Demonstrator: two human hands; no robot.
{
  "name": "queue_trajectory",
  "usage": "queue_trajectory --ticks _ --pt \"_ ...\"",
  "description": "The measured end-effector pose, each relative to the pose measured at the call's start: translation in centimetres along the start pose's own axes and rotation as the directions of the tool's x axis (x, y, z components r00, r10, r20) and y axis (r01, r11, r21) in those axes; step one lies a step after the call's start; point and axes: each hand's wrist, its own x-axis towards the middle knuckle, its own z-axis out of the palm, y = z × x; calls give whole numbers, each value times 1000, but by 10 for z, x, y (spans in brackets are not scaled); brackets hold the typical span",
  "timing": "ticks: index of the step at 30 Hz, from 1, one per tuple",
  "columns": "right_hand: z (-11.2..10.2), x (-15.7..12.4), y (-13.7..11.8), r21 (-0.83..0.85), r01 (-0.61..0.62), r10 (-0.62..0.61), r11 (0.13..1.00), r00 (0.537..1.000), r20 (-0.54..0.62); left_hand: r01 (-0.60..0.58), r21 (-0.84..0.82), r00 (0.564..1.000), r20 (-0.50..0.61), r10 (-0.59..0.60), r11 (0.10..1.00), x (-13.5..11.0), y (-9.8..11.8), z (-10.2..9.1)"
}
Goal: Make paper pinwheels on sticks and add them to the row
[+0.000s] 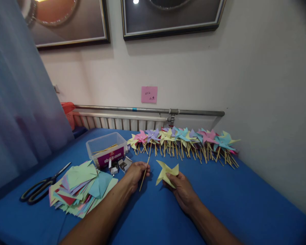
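Note:
My left hand (135,173) is closed round a thin wooden stick (145,174) that slants up and away over the blue table (219,197). My right hand (181,189) pinches a folded yellow paper pinwheel (166,172) by its lower edge, just right of the stick. The stick and the pinwheel are a short gap apart. Both forearms reach in from the bottom of the view.
A long row of finished coloured pinwheels on sticks (183,141) lies along the back by the radiator. A clear plastic box (105,149) holds sticks. A pile of cut coloured paper (79,187), scissors (42,185) and small pin boxes (119,165) lie on the left.

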Motion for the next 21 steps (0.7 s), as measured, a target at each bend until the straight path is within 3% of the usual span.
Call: queue_trajectory --ticks 21 --pt "2 0 -2 -14 -5 5 1000 1000 -4 13 -48 1000 -14 -14 999 -1 1 0"
